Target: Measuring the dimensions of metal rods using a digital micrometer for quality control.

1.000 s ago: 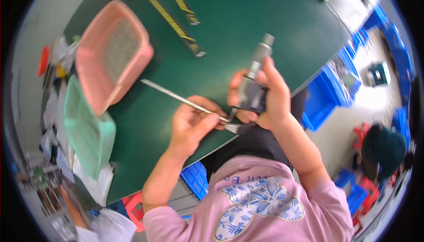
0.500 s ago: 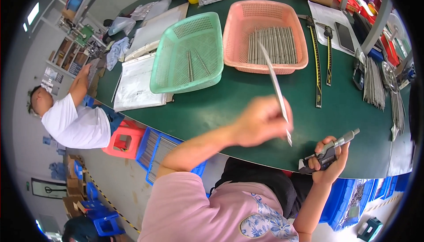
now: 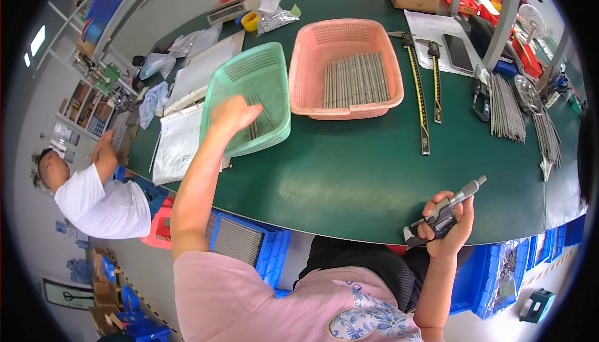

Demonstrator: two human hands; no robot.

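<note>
So my right grip (image 3: 457, 230) is curled snugly around a micrometer (image 3: 443, 218), thimble end pointing up and right, near the front edge of the green bench (image 3: 349, 173). My left grip (image 3: 234, 115) is at the green basket (image 3: 281, 80), and it's so smeared by blur that I can't tell whether the fingers are pinching anything. A few thin metal rods (image 3: 254, 130) lie in that basket, just beside that hand, and a neat row of rods (image 3: 355, 80) sits in the pink basket (image 3: 306, 96) next door. My worry: if the left wrist clips the rim, the basket could skid and those loose ones could roll. Also, with attention over there, a slack right hold might let the micrometer knock the edge or drop. Two calipers (image 3: 418, 102) lie farther back, apart from both hands.
</note>
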